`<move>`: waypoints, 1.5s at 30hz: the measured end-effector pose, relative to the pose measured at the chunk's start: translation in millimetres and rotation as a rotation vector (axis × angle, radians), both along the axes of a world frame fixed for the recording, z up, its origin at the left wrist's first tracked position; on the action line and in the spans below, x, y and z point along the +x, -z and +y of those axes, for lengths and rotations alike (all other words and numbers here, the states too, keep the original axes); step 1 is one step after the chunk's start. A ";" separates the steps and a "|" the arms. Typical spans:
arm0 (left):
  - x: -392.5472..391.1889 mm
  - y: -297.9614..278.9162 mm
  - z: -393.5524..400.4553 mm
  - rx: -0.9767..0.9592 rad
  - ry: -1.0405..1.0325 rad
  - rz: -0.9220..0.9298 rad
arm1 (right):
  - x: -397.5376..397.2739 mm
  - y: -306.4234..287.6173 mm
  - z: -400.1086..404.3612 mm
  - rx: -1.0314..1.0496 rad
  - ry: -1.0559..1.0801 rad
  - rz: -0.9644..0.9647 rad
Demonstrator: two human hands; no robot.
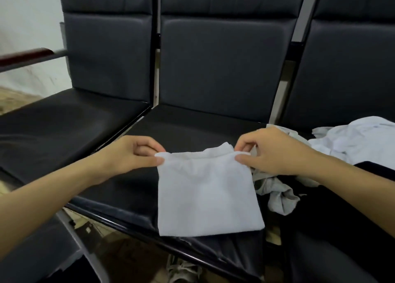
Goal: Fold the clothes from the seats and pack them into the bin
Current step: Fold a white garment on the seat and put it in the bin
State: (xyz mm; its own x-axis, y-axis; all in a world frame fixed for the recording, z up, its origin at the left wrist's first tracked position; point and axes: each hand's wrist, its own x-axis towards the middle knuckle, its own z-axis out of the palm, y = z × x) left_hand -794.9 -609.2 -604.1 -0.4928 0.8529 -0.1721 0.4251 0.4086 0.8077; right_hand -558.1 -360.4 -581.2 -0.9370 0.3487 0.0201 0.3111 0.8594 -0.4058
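Our left hand (130, 154) and right hand (271, 152) each pinch one top corner of one folded white cloth (207, 195) with clamped fingers. It lies on the middle seat (188, 128) of three; we see no bin.

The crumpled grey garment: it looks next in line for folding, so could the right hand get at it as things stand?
Probably yes. The crumpled grey garment lies uncovered just below the right hand, but its fingers are pinching the folded white cloth and would have to release first.

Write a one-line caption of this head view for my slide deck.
Both hands, left hand and right hand, pinch the folded white garment's top corners on the middle seat.
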 end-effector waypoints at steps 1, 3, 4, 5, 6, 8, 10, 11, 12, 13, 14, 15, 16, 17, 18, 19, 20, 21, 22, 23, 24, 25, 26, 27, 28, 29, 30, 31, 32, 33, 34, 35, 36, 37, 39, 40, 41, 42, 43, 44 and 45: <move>-6.3 5.9 9.5 -0.009 0.005 0.029 | -11.4 2.2 6.1 0.041 -0.007 -0.010; -18.7 16.9 27.4 -0.009 -0.012 0.047 | -32.4 8.8 20.2 0.068 0.004 -0.055; -24.5 22.5 35.7 -0.005 -0.033 0.046 | -41.7 12.4 26.1 0.091 0.014 -0.084; -29.9 28.7 43.7 -0.002 -0.058 0.048 | -49.7 16.4 31.2 0.126 0.025 -0.112; -34.8 35.4 51.4 0.004 -0.085 0.051 | -56.3 20.3 35.7 0.162 0.034 -0.135; -43.6 49.6 64.9 0.021 -0.135 0.067 | -66.9 29.7 42.8 0.216 0.053 -0.166; -51.8 63.2 75.6 0.034 -0.170 0.095 | -75.2 39.1 48.8 0.264 0.077 -0.198; -55.9 69.2 80.0 0.037 -0.178 0.112 | -78.9 43.3 51.4 0.280 0.088 -0.210; -59.8 74.7 83.1 0.032 -0.180 0.138 | -82.4 47.7 54.4 0.285 0.099 -0.211; -63.0 79.6 85.4 0.019 -0.180 0.174 | -85.7 52.2 57.3 0.285 0.110 -0.208; -65.8 84.6 86.6 0.001 -0.176 0.224 | -88.7 57.6 59.5 0.288 0.122 -0.207; -67.5 89.1 86.9 -0.018 -0.169 0.285 | -91.3 63.6 60.9 0.295 0.133 -0.207; -68.2 92.9 86.5 -0.031 -0.160 0.355 | -93.6 70.3 62.4 0.302 0.146 -0.206; -66.8 95.0 85.5 -0.030 -0.156 0.421 | -95.4 76.6 63.2 0.310 0.158 -0.201; -63.7 95.1 82.6 -0.017 -0.152 0.483 | -95.9 81.4 63.3 0.320 0.163 -0.188; -58.4 93.0 78.1 0.010 -0.140 0.530 | -94.1 82.8 60.7 0.333 0.159 -0.167; -50.4 88.5 71.4 0.051 -0.110 0.553 | -89.7 81.0 56.0 0.340 0.141 -0.135; -40.7 83.9 62.7 0.098 -0.057 0.555 | -83.0 76.2 48.4 0.340 0.106 -0.098; -29.6 78.7 51.8 0.136 0.018 0.543 | -73.3 70.4 37.9 0.340 0.051 -0.066; -17.1 73.7 39.8 0.160 0.103 0.530 | -60.5 64.0 25.3 0.345 -0.018 -0.063; -5.6 70.8 26.7 0.156 0.189 0.537 | -46.1 58.5 11.3 0.350 -0.092 -0.094; 2.6 70.7 14.2 0.132 0.280 0.558 | -30.9 54.5 -1.7 0.344 -0.160 -0.152; 7.9 72.8 4.0 0.087 0.362 0.583 | -16.4 51.1 -13.2 0.330 -0.212 -0.223; 9.7 77.0 -3.6 0.032 0.429 0.597 | -4.4 50.0 -21.4 0.317 -0.248 -0.295; 9.0 81.8 -8.3 -0.031 0.478 0.597 | 4.1 52.0 -25.0 0.311 -0.275 -0.343; 7.9 85.5 -10.1 -0.084 0.503 0.585 | 9.7 55.8 -25.2 0.320 -0.295 -0.366; 6.8 88.2 -9.5 -0.121 0.509 0.573 | 12.3 61.0 -23.4 0.338 -0.303 -0.370; 5.7 90.5 -7.7 -0.139 0.498 0.581 | 12.4 66.2 -21.4 0.369 -0.297 -0.360; 4.6 92.1 -5.2 -0.138 0.478 0.608 | 11.3 71.9 -18.5 0.414 -0.289 -0.323; 3.9 93.3 -2.3 -0.124 0.456 0.651 | 10.2 77.6 -15.3 0.473 -0.281 -0.280; 2.9 95.1 0.0 -0.113 0.439 0.691 | 9.2 84.9 -11.6 0.542 -0.275 -0.222; 2.0 97.0 2.0 -0.094 0.436 0.730 | 8.5 89.4 -9.1 0.597 -0.272 -0.198; 2.0 97.7 3.3 -0.065 0.445 0.774 | 8.0 93.2 -6.5 0.643 -0.285 -0.177; 1.9 97.8 3.9 -0.042 0.453 0.810 | 8.0 96.7 -5.1 0.683 -0.290 -0.160; 3.0 93.2 1.9 -0.027 0.450 0.811 | 9.3 95.4 -9.0 0.676 -0.297 -0.108; 3.1 89.6 -1.0 -0.031 0.444 0.787 | 10.6 91.6 -11.0 0.638 -0.296 -0.074; 3.4 84.1 -5.1 -0.028 0.433 0.755 | 12.1 86.1 -12.6 0.592 -0.281 -0.062; 3.0 77.7 -10.4 -0.020 0.415 0.708 | 13.7 78.8 -15.0 0.534 -0.272 -0.074; 2.8 69.8 -16.3 -0.013 0.399 0.657 | 15.5 70.7 -18.2 0.473 -0.264 -0.083; 2.1 62.0 -22.0 -0.013 0.391 0.613 | 17.2 63.7 -20.4 0.422 -0.258 -0.082; 0.6 54.7 -26.3 -0.015 0.390 0.574 | 18.0 57.4 -21.3 0.371 -0.250 -0.088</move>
State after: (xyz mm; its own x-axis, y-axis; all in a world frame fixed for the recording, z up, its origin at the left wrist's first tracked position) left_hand -794.3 -635.6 -658.8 -0.1669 0.9859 0.0111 0.9014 0.1480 0.4069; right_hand -540.0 -381.7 -638.6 -0.9952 0.0960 0.0180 0.0953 0.9947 -0.0375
